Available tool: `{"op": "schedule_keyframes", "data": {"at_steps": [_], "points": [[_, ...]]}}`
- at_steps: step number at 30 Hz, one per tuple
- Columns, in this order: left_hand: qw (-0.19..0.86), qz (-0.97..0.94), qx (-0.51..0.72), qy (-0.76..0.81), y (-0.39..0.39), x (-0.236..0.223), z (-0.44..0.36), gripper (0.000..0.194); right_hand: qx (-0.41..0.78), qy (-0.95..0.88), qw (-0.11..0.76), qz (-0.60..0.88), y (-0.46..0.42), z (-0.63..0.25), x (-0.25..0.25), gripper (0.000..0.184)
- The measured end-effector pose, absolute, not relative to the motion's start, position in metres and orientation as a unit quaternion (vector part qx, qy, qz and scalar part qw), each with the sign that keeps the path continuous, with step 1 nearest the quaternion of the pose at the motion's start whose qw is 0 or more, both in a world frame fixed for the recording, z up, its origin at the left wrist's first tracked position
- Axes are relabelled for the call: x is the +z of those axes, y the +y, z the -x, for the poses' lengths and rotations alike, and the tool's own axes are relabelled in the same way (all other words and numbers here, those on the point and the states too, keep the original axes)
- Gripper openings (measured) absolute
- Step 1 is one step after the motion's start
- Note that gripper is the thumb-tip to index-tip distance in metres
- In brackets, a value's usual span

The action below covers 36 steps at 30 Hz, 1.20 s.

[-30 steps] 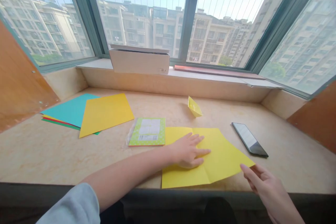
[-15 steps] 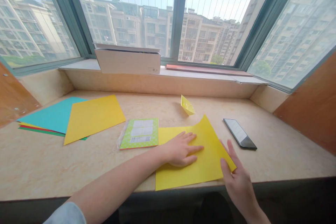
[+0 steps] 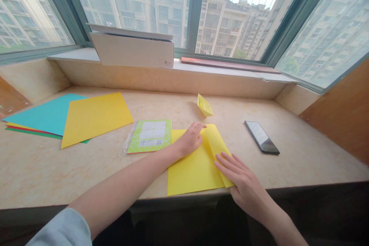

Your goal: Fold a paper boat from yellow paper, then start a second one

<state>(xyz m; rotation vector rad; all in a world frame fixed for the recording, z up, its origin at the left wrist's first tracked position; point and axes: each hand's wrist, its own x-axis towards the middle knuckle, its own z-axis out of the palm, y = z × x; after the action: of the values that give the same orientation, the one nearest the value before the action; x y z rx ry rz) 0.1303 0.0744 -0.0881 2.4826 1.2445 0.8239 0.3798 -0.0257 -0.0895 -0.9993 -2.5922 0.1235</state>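
A yellow sheet of paper (image 3: 190, 177) lies at the front edge of the counter, its right side turned over to the left as a curved flap. My left hand (image 3: 190, 139) rests on the sheet with fingers curled, the fingertips at the upper end of the flap. Stretched fingers of my right hand (image 3: 240, 173) lie flat across the flap's lower right part. The right thumb is mostly hidden below, near the sheet's front edge. Beyond the sheet sits a small folded yellow paper boat (image 3: 205, 106).
Left of the sheet is a green-patterned packet (image 3: 152, 136) in clear plastic. Farther left, an orange-yellow sheet (image 3: 98, 117) overlaps a stack of coloured paper (image 3: 40, 117). A phone (image 3: 261, 137) lies at the right. A white box (image 3: 132, 50) stands on the windowsill.
The sheet's right side has been brought over leftward into a flap. My left hand went from spread flat to curled at the far edge; my right hand went from pinching the corner to lying flat.
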Motion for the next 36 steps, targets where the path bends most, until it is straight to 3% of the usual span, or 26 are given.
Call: {"op": "schedule_keyframes", "data": {"at_steps": [3,7,14,22,27,36], "points": [[0.078,-0.857,0.269,0.433,0.067,-0.086,-0.136,0.059,0.040,-0.914,0.179,0.362,-0.025,-0.379,-0.090,0.090],[0.001,-0.891,0.201,0.407,0.066,-0.085,-0.139,0.054,0.043,-0.911,0.190,0.365,-0.025,-0.378,-0.090,0.089],[0.093,-0.905,0.127,0.394,0.080,-0.094,-0.137,0.048,0.044,-0.918,0.151,0.364,-0.027,-0.371,-0.078,0.072],[0.127,-0.899,0.119,0.402,0.077,-0.088,-0.139,0.049,0.092,-0.926,0.130,0.341,-0.030,-0.375,-0.069,0.069],[0.129,-0.896,0.129,0.405,0.076,-0.088,-0.139,0.048,0.078,-0.931,0.109,0.339,-0.029,-0.374,-0.074,0.057],[0.117,-0.898,0.130,0.404,0.076,-0.085,-0.140,0.047,0.094,-0.935,0.096,0.329,-0.024,-0.377,-0.075,0.054]]}}
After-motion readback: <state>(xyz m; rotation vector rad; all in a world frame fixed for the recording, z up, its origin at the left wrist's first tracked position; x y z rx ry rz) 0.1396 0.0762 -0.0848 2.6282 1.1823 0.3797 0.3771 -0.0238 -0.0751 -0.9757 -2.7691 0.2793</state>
